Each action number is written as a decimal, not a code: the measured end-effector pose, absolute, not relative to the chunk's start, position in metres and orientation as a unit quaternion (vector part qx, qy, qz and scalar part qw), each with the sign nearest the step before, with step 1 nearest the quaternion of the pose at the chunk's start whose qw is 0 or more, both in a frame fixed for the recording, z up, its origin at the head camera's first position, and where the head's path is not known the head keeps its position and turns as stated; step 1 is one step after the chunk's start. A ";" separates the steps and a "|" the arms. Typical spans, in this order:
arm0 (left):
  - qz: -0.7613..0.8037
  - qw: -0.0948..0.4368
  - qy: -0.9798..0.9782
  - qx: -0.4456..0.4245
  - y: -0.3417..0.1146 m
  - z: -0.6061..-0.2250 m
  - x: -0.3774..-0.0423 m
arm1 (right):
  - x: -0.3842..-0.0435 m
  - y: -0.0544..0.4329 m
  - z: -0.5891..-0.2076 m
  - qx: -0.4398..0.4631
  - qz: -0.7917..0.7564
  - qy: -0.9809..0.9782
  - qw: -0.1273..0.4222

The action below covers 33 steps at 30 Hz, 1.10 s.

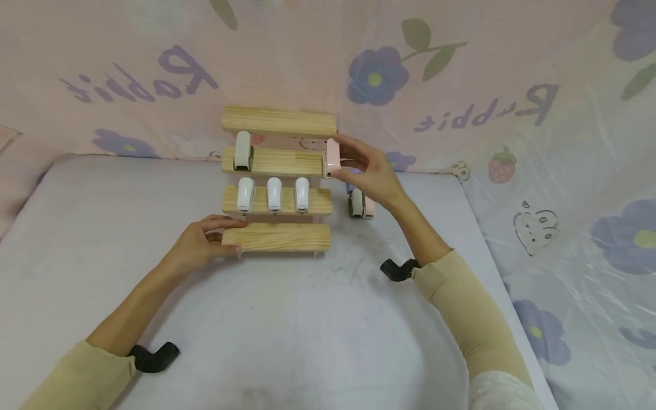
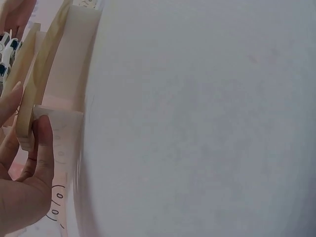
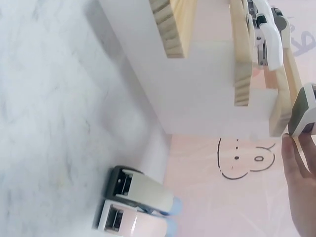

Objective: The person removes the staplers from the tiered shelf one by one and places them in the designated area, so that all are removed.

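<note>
Stapler (image 1: 333, 155), pink, is pinched in the right hand (image 1: 376, 176) at the right end of the second-highest board (image 1: 287, 162), in the head view. Left wrist view: the left hand (image 2: 27, 200) grips the lowest board (image 2: 43, 69); a light, steady hold would brace the rack (image 2: 69, 54). Right wrist view: the base (image 3: 298, 112) looks near the board's end, so nudge inward before letting go.

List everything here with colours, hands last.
Table: one, white, underneath
Backdrop: one, pink, behind
Rack: one, tan shelves, on table
White staplers: three, white, second-lowest shelf
Grey staplers: two, grey, second-highest shelf and table
Pink staplers: two, pink, same shelf's right end and table
Blue object: at least one, blue, behind table staplers
Wrist fittings: two, black, left and right
Sleeves: two, beige, foreground
Left hand: one, bare, gripping bottom shelf
Right hand: one, bare, holding upper pink stapler
</note>
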<state>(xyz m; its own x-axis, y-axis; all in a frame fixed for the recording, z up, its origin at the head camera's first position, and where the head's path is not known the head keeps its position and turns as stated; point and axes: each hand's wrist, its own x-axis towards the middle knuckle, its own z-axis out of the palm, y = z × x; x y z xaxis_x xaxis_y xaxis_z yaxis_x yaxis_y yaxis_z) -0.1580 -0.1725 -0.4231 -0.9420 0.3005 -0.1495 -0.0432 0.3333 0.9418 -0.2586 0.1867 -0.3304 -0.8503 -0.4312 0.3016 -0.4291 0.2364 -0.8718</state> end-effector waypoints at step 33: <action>0.546 0.129 0.822 0.095 -0.171 -0.424 -0.159 | -0.225 0.245 -0.337 -0.228 -0.505 0.833 -0.001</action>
